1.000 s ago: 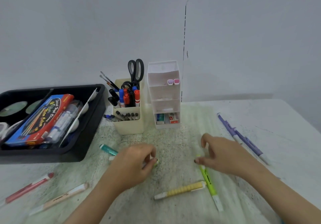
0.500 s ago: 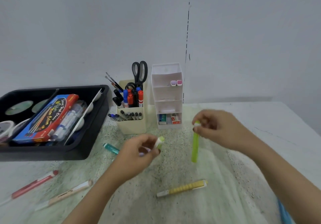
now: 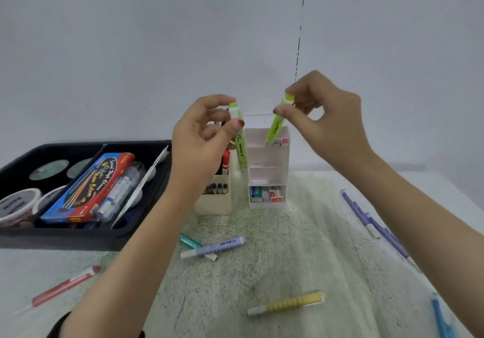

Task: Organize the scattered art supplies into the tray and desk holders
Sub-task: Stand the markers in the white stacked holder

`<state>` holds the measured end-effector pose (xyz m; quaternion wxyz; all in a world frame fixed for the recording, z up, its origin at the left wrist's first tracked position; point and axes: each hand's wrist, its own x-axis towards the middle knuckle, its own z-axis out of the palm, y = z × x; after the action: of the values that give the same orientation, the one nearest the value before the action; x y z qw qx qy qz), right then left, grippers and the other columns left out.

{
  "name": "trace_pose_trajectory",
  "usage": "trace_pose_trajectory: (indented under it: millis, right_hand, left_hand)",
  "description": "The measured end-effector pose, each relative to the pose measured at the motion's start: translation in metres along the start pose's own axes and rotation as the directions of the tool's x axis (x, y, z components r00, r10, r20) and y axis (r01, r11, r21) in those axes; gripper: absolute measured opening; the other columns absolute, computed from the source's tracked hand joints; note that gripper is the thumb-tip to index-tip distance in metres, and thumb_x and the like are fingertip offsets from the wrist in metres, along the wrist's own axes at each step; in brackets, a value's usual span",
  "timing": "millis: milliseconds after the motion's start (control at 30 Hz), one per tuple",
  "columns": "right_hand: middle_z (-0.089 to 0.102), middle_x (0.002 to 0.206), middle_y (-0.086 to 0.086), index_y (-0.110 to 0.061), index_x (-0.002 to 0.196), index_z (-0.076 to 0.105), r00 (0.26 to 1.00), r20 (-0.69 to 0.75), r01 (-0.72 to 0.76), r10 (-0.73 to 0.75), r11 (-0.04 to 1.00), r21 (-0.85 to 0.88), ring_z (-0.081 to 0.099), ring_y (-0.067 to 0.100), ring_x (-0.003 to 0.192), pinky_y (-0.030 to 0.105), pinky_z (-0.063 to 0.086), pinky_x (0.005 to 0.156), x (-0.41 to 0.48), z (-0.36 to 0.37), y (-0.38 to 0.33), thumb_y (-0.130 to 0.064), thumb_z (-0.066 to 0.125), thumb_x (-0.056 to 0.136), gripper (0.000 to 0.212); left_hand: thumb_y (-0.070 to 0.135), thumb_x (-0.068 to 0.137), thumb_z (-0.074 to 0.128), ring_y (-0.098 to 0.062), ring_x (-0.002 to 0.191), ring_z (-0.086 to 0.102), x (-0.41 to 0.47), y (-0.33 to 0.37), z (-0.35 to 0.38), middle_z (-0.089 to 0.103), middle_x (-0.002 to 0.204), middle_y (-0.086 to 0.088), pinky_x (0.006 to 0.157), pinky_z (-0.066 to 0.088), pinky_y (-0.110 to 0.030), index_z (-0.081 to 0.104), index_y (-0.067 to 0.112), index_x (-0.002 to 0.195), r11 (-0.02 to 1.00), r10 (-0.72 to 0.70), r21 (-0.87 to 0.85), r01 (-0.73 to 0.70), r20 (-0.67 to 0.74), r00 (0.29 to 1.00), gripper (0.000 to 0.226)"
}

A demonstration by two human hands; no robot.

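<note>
Both grips are raised above the holders. Each pinches one lime-green highlighter by its top end, thumb against forefinger, with the other fingers loosely curled.

- **Left grip** (image 3: 201,138): the left highlighter (image 3: 241,151) hangs near-vertical below the pinch. Its lower tip sits in front of the gap between the beige pen cup (image 3: 217,204) and the white tiered holder (image 3: 268,174), and is in neither.
- **Right grip** (image 3: 327,122): the right highlighter (image 3: 275,128) slants down and leftward from the pinch. Its lower end is at the mouth of the holder's top compartment, just beside two pink-capped markers (image 3: 280,141). Cannot tell whether the tip touches the compartment floor.

Step in hand, as judged: seat the right highlighter first, then the left.

To do it well:
- Stand the slanted barrel upright so it goes down alongside the pink caps rather than wedging across them.
- Lower it until it rests before loosening the pinch.
- Release gently. The holder is tall and narrow and looks light, so a sideways nudge may tip it.
- Lift the left highlighter over the front lip and enter on the free side.
- Go one at a time, since two grips crowd that mouth.

Loose on the bench (image 3: 288,246) below the grips are a yellow pen (image 3: 288,303), a lilac pen (image 3: 214,246) and a red pen (image 3: 62,288). The black tray (image 3: 86,235) lies well left of the left grip.
</note>
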<state>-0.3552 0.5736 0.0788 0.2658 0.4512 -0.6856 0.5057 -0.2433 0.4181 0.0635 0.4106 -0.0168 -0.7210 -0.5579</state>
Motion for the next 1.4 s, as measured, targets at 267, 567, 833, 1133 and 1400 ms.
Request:
trace_pose_trajectory:
  millis: [267,567,833,1133,1400]
  right_hand:
    - [0.062,0.076,-0.004,-0.001,0.085,0.063,0.986,0.002,0.164,-0.164,0.984,-0.064,0.055,0.009,0.069,0.028,0.049,0.066,-0.018,0.02,0.019,-0.02,0.071,0.083,0.02]
    - [0.068,0.081,0.01,0.002,0.082,0.065,0.924,-0.025,0.369,-0.381,0.908,-0.199,0.06,0.021,0.071,0.033,0.05,0.065,-0.016,0.023,0.033,-0.012,0.069,0.085,0.015]
    - [0.07,0.084,0.012,-0.011,0.094,0.053,0.866,-0.155,0.456,-0.476,0.878,-0.145,0.059,0.015,0.075,0.022,0.05,0.069,-0.022,0.023,0.031,-0.014,0.071,0.084,0.02]
    - [0.069,0.074,0.004,-0.002,0.079,0.068,0.886,0.056,0.457,-0.46,0.847,-0.272,0.058,0.024,0.064,0.037,0.045,0.06,-0.025,0.032,0.05,-0.019,0.069,0.087,0.019]
    - [0.066,0.067,-0.004,-0.01,0.07,0.065,0.86,0.16,0.503,-0.485,0.755,-0.421,0.054,0.024,0.065,0.033,0.033,0.066,-0.02,0.04,0.062,-0.03,0.066,0.088,0.026]
  left_hand:
    - [-0.003,0.087,0.061,-0.019,0.076,0.068,0.012,-0.002,0.003,0.064,0.087,-0.011,0.073,0.058,-0.037,0.054,0.013,0.101,0.99,0.095,-0.087,-0.107,-0.132,0.987,0.023]
    - [-0.005,0.086,0.061,-0.016,0.076,0.068,0.016,-0.007,0.002,0.062,0.092,-0.014,0.071,0.058,-0.038,0.054,0.015,0.098,0.982,0.165,-0.059,-0.178,-0.18,0.97,0.024]
    - [-0.006,0.084,0.062,-0.022,0.082,0.068,0.018,-0.016,0.002,0.061,0.095,-0.018,0.072,0.058,-0.038,0.054,0.014,0.096,0.978,0.187,-0.044,-0.202,-0.223,0.957,0.025]
    - [-0.007,0.084,0.062,-0.023,0.087,0.067,0.02,-0.022,0.007,0.061,0.096,-0.011,0.072,0.058,-0.035,0.054,0.015,0.096,0.972,0.217,-0.04,-0.231,-0.224,0.95,0.026]
    - [-0.005,0.083,0.064,-0.03,0.083,0.067,0.02,-0.03,0.01,0.063,0.094,-0.009,0.076,0.057,-0.047,0.057,0.018,0.093,0.983,0.167,-0.051,-0.179,-0.182,0.969,0.026]
